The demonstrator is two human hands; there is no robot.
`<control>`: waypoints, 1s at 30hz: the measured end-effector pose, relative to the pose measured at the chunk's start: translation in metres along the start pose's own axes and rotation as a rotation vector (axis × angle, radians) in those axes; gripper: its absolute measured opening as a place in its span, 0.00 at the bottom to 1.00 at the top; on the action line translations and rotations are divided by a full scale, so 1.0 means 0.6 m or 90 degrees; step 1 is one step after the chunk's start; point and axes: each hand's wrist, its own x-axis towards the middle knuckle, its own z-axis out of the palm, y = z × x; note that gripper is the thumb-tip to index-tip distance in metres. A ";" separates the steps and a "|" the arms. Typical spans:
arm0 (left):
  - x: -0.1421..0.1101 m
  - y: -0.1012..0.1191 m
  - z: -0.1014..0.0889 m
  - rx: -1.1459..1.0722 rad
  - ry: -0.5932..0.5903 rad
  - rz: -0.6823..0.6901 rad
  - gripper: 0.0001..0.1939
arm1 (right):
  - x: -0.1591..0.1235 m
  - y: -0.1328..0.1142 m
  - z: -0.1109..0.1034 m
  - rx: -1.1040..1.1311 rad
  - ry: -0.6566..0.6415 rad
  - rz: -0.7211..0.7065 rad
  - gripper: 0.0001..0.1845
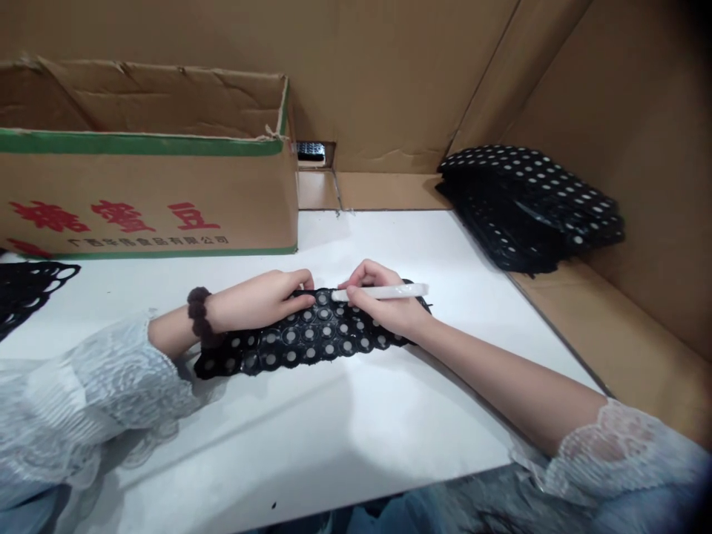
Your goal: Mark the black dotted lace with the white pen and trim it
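A black strip of sheet with rows of pale round dots [311,334] lies on the white table in front of me. My left hand [267,298] grips its far edge, with the thumb on top and the fingertips bent over behind. In my right hand [383,300] is a slim white pen-like tool [389,291], held between thumb and fingers. The tool's left tip is at the strip's far edge, close to my left thumb; whether it touches I cannot tell. The right end of the strip is partly hidden under my right hand.
An open cardboard box [150,193] with green edges stands at the back left. A stack of black dotted sheets [534,200] leans at the back right. Black netting with holes [33,293] lies at the left edge. Cardboard walls [389,81] rise behind the white table [311,445].
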 end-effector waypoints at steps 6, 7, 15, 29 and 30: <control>0.002 0.001 -0.006 -0.022 -0.005 0.023 0.14 | 0.001 0.000 0.000 -0.058 -0.013 -0.037 0.02; 0.002 0.002 -0.007 -0.025 -0.001 0.028 0.14 | 0.002 0.000 -0.001 -0.053 -0.010 -0.030 0.03; 0.001 0.001 0.005 -0.035 0.063 0.032 0.10 | 0.001 -0.008 -0.009 -0.042 -0.063 -0.066 0.03; 0.010 0.002 0.028 0.051 0.082 0.056 0.14 | 0.000 -0.004 -0.002 -0.086 -0.019 -0.054 0.05; 0.010 0.001 0.029 0.048 0.087 0.058 0.14 | 0.000 -0.007 -0.002 -0.111 -0.025 -0.061 0.05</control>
